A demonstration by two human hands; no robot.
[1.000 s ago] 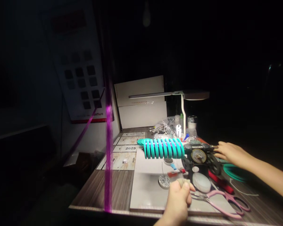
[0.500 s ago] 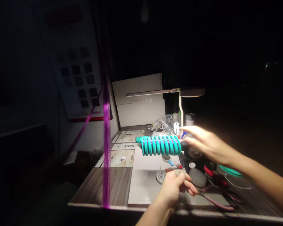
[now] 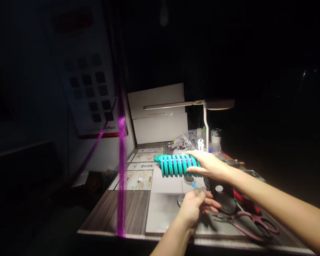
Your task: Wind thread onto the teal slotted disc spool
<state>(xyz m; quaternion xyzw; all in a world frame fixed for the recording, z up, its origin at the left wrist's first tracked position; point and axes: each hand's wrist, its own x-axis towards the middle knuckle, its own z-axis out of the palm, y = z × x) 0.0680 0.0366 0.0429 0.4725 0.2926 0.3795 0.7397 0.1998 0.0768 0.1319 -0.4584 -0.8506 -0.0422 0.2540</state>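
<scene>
A row of teal spools with purple bands between their rims lies sideways above the white board. My right hand is closed over its right end, fingers on top and one digit across the front. Lower down, my left hand has its thumb pressed to the index finger, the other fingers loosely curled. A greyish wrap or scrap shows at that index finger; whatever is pinched is too small to make out. Just right of the left hand lie pink-handled scissors or pliers. A small round dish of silvery bits is partly hidden behind it.
The white board lies on a dark wooden table. A desk lamp stands behind, near clear bags and a jar. Purple strands hang at the left. White boxes stand at the back.
My right hand has moved left from beyond the spools onto their right end. My left hand has shifted slightly left, its fingers a little more spread.
</scene>
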